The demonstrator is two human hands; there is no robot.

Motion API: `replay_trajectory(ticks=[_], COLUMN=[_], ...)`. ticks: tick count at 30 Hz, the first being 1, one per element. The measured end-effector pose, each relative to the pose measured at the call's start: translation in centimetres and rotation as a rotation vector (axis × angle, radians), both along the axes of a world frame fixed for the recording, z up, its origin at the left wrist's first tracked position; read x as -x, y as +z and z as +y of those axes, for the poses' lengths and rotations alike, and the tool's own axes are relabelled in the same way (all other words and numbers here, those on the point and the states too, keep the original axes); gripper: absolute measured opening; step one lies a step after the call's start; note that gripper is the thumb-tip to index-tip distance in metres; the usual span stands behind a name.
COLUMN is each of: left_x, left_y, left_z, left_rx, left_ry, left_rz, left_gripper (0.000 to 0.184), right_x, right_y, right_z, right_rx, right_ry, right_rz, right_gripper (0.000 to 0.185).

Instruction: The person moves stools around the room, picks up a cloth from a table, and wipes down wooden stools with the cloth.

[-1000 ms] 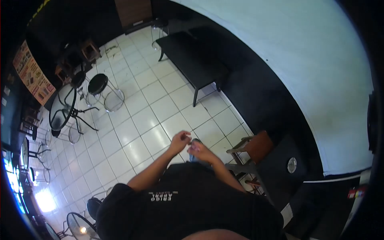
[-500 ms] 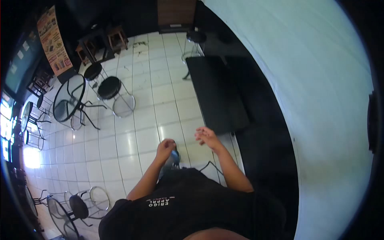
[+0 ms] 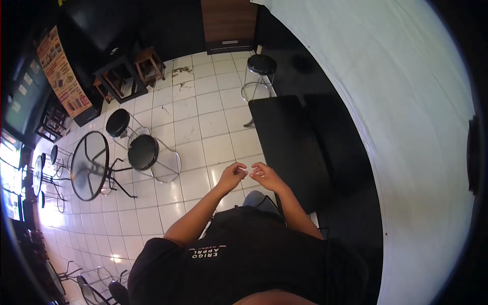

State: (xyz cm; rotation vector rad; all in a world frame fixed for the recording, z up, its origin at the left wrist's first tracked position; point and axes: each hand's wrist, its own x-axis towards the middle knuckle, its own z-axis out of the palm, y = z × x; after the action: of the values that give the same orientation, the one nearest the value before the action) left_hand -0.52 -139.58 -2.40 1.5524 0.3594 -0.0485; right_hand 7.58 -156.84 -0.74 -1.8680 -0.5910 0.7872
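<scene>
In the head view my left hand [image 3: 233, 178] is held out in front of my dark shirt [image 3: 244, 254], its fingers curved and apart with nothing visible between them. Close to its right, my right hand [image 3: 266, 176] hovers with bent, spread fingers and also holds nothing that I can see. The fingertips of the two hands face each other across a narrow gap. Beneath them lies the white tiled floor [image 3: 203, 122]. The black table [image 3: 290, 147] is the nearest furniture, just beyond and beside my right hand.
A black stool [image 3: 262, 65] stands past the table's far end. At the left are two more stools [image 3: 143, 152], a round glass table [image 3: 90, 165] and a printed banner [image 3: 63, 73]. A white sheet [image 3: 406, 127] hangs along the right.
The black table now lies nearer and the stools have shifted in view as I moved forward. My hands, wider apart half a second ago, have come close together.
</scene>
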Motion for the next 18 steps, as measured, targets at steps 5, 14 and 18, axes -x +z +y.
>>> replay_trajectory(ticks=[5,14,18], left_x=[-8.0,-14.9,-16.0], left_y=[-3.1,-5.5,-8.8], left_z=[6.5,19.9,25.2], left_rx=[-0.004,-0.182,-0.431], left_ry=[0.039,0.285,0.485], left_rz=[0.003,0.257,0.297], left_gripper=[0.024,0.030,0.029], right_x=[-11.2,-32.7,-40.2], right_y=[-1.2,0.5,-0.1], right_z=[4.1,18.4,23.8], right_rx=[0.040,-0.223,-0.196], right_ry=[0.023,-0.109,-0.103], right_rz=[0.339,0.347,0.483], right_gripper=[0.034,0.025,0.023])
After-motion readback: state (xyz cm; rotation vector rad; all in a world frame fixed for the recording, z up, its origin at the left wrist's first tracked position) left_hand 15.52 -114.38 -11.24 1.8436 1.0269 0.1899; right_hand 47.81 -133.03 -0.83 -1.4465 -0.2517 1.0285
